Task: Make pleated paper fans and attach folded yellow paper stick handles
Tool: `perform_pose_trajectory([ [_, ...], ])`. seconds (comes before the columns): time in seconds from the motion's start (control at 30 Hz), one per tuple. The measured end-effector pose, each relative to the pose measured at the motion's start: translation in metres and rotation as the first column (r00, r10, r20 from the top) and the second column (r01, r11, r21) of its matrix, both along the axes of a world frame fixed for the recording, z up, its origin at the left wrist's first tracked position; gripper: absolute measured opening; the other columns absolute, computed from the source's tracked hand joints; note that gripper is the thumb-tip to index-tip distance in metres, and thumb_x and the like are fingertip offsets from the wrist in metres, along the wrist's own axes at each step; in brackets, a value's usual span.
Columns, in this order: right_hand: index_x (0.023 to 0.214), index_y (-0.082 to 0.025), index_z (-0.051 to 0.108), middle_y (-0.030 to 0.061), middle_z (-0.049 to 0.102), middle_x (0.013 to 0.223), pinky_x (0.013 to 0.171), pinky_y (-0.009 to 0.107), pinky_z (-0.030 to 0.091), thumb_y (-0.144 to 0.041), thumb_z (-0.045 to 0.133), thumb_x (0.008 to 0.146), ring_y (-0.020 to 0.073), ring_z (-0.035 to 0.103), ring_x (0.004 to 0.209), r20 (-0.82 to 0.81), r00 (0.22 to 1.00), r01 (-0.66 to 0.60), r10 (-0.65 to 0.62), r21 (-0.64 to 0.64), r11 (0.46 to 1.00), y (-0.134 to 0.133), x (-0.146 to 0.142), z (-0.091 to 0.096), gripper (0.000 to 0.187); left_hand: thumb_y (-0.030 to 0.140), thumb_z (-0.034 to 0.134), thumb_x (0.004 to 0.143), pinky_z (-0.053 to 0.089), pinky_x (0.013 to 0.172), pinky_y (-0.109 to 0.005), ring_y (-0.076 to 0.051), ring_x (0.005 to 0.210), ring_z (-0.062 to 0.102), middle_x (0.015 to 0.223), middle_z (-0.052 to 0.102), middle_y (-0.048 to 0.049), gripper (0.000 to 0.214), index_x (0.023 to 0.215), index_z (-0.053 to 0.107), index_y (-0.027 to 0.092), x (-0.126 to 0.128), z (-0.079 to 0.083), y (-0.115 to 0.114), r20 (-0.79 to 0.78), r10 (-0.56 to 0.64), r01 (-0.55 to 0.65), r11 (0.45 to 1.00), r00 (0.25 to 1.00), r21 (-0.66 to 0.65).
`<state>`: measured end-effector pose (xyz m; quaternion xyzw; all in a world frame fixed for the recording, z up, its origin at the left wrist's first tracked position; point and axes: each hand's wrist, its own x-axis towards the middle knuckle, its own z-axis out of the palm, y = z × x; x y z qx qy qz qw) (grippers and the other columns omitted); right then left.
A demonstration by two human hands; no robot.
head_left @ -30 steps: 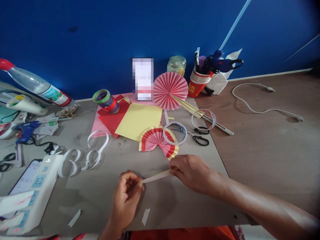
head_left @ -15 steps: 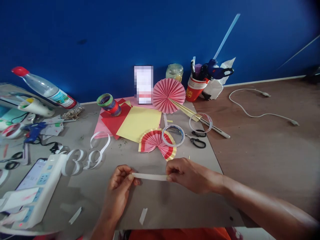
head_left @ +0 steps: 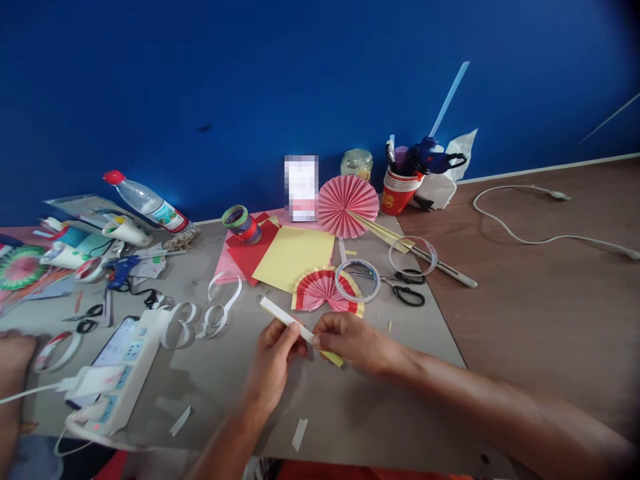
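My left hand [head_left: 277, 357] pinches a narrow folded yellow paper strip with a white tape layer [head_left: 277, 311] along its top face. The strip slants from upper left to lower right above the table. Close beside it, my right hand [head_left: 350, 340] has thumb and finger closed on the same strip, with the yellow end sticking out below. Just beyond the hands lies a pleated half-round paper fan [head_left: 325, 293] in pink, red and yellow. A tape roll [head_left: 357, 298] rests on its right side, and black-handled scissors [head_left: 410, 295] lie next to that.
Behind are yellow paper [head_left: 295, 250], a round pink fan [head_left: 349, 207], a second tape roll [head_left: 391, 257] and a red paper cup [head_left: 397, 193] with tools. Curled white strips [head_left: 180, 327] and a power strip [head_left: 133, 373] lie left. Another person's arm [head_left: 15, 380] enters at the left edge.
The strip has turned from nearly level to slanting, and its yellow side now shows. My hands have come closer together along it. The view has swung left, revealing another person's arm.
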<state>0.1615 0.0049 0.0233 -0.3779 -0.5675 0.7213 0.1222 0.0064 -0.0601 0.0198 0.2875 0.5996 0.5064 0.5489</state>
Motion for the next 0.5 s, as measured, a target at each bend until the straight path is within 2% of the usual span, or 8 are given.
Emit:
perform_pose_trajectory([
  [0.1, 0.068, -0.015, 0.056, -0.0036, 0.053, 0.057, 0.048, 0.018, 0.031, -0.025, 0.056, 0.078, 0.0066, 0.042, 0.051, 0.02, 0.999, -0.03, 0.029, 0.048, 0.998, 0.001, 0.001, -0.002, 0.014, 0.038, 0.068, 0.076, 0.038, 0.051, -0.019, -0.008, 0.051, 0.047, 0.053, 0.052, 0.0039, 0.027, 0.065, 0.058, 0.015, -0.002, -0.004, 0.008, 0.02, 0.031, -0.031, 0.999, 0.999, -0.008],
  [0.23, 0.069, -0.015, 0.057, -0.0034, 0.057, 0.059, 0.045, 0.018, 0.029, -0.022, 0.054, 0.076, 0.0054, 0.04, 0.047, 0.063, 0.997, -0.033, 0.032, 0.019, 0.999, 0.001, 0.004, -0.004, 0.011, 0.036, 0.072, 0.072, 0.038, 0.049, -0.019, -0.007, 0.047, 0.047, 0.05, 0.052, 0.0053, 0.024, 0.069, 0.061, 0.015, -0.004, -0.011, 0.012, 0.093, 0.081, -0.08, 0.997, 0.992, -0.016],
  [0.33, 0.064, -0.016, 0.055, -0.0038, 0.057, 0.056, 0.045, 0.018, 0.029, -0.018, 0.052, 0.076, 0.0056, 0.039, 0.046, 0.085, 0.996, -0.008, 0.005, 0.024, 1.0, 0.0, 0.002, -0.009, 0.013, 0.038, 0.072, 0.071, 0.04, 0.049, -0.019, -0.007, 0.046, 0.048, 0.048, 0.051, 0.0051, 0.025, 0.07, 0.062, 0.015, -0.003, -0.013, 0.013, 0.132, 0.073, -0.075, 0.997, 0.988, 0.008],
  [0.5, 0.065, -0.017, 0.054, -0.0041, 0.057, 0.055, 0.045, 0.019, 0.03, -0.017, 0.052, 0.074, 0.0065, 0.04, 0.046, 0.087, 0.996, -0.019, 0.016, 0.031, 0.999, -0.002, 0.001, -0.012, 0.01, 0.044, 0.07, 0.072, 0.038, 0.047, -0.019, -0.007, 0.045, 0.047, 0.044, 0.049, 0.0046, 0.031, 0.066, 0.062, 0.015, -0.003, -0.013, 0.014, 0.095, 0.114, -0.118, 0.992, 0.989, 0.046],
])
